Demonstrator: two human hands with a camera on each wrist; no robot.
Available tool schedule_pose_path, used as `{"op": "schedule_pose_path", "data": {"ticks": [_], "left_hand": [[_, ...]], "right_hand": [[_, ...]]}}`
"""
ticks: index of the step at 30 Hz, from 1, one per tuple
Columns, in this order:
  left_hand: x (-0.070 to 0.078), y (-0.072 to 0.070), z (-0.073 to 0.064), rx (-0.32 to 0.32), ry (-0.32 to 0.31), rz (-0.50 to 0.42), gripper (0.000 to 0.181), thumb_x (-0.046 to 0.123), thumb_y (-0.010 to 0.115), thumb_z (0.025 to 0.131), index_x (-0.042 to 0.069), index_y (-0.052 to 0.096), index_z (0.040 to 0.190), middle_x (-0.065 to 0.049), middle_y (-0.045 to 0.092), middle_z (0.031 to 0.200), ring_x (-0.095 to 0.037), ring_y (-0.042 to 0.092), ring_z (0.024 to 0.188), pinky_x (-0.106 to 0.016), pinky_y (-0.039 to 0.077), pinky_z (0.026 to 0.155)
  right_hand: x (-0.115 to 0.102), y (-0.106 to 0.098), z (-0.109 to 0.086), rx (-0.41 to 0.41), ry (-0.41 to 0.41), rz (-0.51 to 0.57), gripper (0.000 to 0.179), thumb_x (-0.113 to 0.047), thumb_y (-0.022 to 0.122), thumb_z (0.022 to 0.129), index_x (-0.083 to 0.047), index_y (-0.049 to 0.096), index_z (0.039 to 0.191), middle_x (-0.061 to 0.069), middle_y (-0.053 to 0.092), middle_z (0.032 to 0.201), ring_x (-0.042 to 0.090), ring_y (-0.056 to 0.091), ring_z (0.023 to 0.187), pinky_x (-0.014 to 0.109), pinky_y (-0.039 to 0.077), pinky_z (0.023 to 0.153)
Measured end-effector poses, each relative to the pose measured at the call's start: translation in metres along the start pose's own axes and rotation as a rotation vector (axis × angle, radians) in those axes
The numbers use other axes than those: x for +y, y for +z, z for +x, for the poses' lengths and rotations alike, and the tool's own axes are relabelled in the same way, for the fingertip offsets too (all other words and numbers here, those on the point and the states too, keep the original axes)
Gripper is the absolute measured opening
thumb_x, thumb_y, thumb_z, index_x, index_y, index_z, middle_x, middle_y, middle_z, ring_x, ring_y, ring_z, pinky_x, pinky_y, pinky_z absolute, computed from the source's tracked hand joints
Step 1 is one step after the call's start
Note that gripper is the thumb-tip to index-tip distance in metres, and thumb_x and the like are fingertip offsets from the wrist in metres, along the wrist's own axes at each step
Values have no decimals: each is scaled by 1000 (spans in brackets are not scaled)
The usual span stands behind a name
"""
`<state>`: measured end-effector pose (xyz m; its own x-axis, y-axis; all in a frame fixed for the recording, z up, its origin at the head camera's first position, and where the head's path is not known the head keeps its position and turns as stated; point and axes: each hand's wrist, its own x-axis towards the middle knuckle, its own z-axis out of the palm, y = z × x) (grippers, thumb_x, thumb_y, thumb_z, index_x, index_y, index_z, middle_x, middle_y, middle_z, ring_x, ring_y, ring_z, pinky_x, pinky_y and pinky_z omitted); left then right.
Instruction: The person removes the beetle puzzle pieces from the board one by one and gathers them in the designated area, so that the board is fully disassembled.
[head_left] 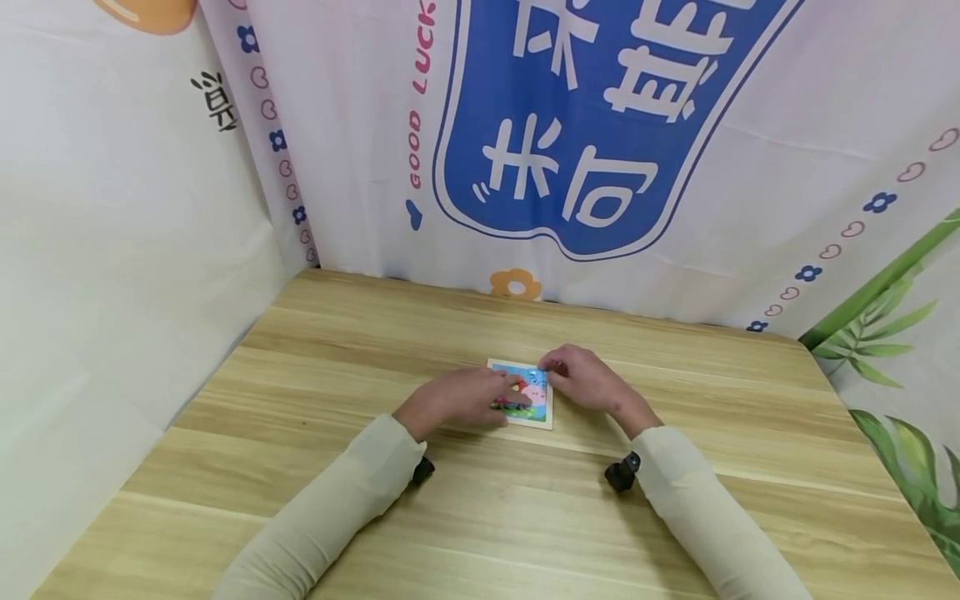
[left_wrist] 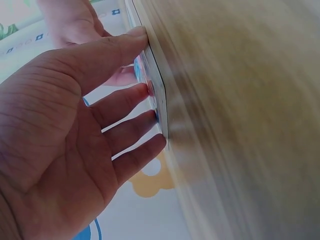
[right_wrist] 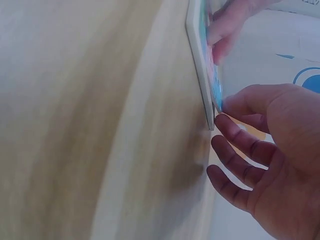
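A small square picture puzzle [head_left: 534,423] with a pale border and a cartoon pig on blue lies flat on the table. My left hand [head_left: 467,397] reaches over its left part; in the left wrist view, fairly straight fingertips [left_wrist: 159,142] touch the picture side and the thumb lies at the near edge. At the far right corner, my right hand [head_left: 587,381] pinches a thin blue puzzle piece [right_wrist: 217,94] between thumb and index finger. That piece's corner stands slightly raised from the board in the right wrist view. Its other fingers are loosely bent. The left hand hides part of the picture.
The wooden table [head_left: 300,375] extends on all sides of the puzzle. A printed curtain [head_left: 360,225] hangs along the back edge, and a white cloth [head_left: 135,208] at the left. Black wrist cameras [head_left: 621,473] sit beneath both cuffs.
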<state>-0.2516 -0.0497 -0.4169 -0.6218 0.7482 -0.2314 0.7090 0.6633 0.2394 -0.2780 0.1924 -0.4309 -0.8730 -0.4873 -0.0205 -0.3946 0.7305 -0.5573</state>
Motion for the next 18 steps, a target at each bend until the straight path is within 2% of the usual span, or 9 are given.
{"op": "schedule_pose_path", "data": {"ticks": [18], "left_hand": [[-1, 1, 2, 3, -19, -20, 51, 32, 69, 100, 35, 56, 149, 0, 40, 161, -26, 41, 144, -44, 40, 110]], "right_hand": [[-3, -2, 2, 46, 13, -6, 12, -10, 64, 101, -10, 75, 106, 1, 69, 101, 19, 60, 92, 41, 51, 88]]}}
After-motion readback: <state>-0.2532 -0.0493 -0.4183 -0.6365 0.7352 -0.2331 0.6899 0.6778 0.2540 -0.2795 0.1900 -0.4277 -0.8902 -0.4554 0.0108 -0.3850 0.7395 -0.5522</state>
